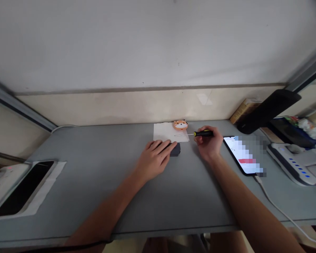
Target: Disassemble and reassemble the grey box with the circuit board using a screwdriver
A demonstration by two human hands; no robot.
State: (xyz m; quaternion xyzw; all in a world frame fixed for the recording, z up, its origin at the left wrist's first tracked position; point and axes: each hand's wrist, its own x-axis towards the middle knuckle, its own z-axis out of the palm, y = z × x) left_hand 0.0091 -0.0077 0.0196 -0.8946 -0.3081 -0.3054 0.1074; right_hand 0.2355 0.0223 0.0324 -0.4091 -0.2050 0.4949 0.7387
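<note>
My left hand (156,156) lies flat on a small dark block (175,150) near the middle of the grey desk (100,175), fingers stretched over it. My right hand (208,144) is closed around a small screwdriver (200,133) with a black and yellow handle. Its thin shaft points left over a white paper napkin (164,133). An orange animal-face object (180,124) sits at the napkin's far right corner.
A lit phone (241,154) with a white cable lies right of my right hand. A white power strip (295,163) and a black lamp head (268,110) stand further right. Another dark phone (23,188) rests on white paper at the left edge.
</note>
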